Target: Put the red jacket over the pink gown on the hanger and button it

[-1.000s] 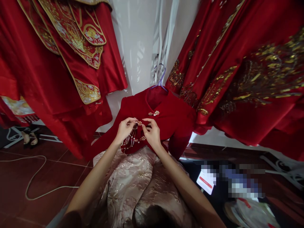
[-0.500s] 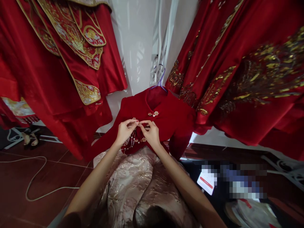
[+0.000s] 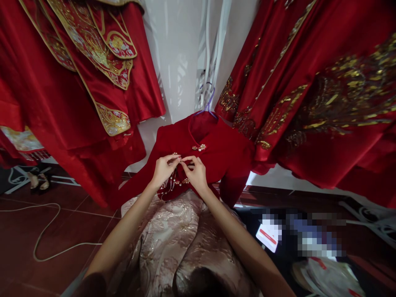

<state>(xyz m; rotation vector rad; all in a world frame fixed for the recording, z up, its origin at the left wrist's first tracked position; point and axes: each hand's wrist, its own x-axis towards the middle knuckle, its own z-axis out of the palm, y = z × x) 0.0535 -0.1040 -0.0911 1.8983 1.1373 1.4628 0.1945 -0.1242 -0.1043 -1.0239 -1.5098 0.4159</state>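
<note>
A red velvet-looking jacket on a purple hanger lies in front of me, its lower part over my lap. My left hand and my right hand meet at the middle of its front, thumbs and forefingers pinched on a small beaded fastener, mostly covered by the fingertips. Above them, a beaded flower fastener joins the front near the collar. Another flower fastener shows below, partly behind my right hand. Beaded tassels dangle beneath my left hand.
Red embroidered garments hang at left, and sequined red garments at right. A pale cord curls over the tiled floor, near high-heeled shoes. At right are a lit screen and a plastic-wrapped bundle.
Both hands keep nearly the same place on the jacket, with only tiny finger shifts at the fastener. The whole view has moved very slightly.
</note>
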